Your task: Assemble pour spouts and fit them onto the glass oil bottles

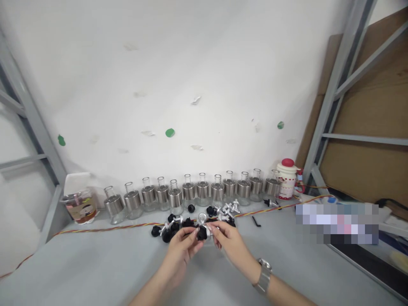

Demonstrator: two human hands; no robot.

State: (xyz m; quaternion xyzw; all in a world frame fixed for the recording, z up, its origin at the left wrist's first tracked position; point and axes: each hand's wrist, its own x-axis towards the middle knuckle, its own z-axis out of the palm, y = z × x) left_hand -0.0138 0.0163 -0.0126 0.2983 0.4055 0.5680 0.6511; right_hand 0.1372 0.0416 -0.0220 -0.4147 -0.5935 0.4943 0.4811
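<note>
Both hands meet over the front of a heap of small black and silvery parts on the grey table. My left hand [185, 244] pinches a round black cap-like part [202, 233] between thumb and fingers. Against its right side, my right hand [228, 239] grips a small silvery spout-like part [211, 229]. Whether the two pieces are joined, I cannot tell, since fingers cover much of them. Just behind the hands lie more black round pieces [156, 230] and silvery pieces [236, 207]. A metal watch [264, 276] is on my right wrist.
Several glass bottles [114, 205] with metal sleeves line the wall. A twisted cable [127, 228] crosses the table [105, 263] behind the hands. A black hex key [256, 221] lies to the right, a plastic drink container [80, 205] far left, a red-lidded white bottle [286, 180] at right.
</note>
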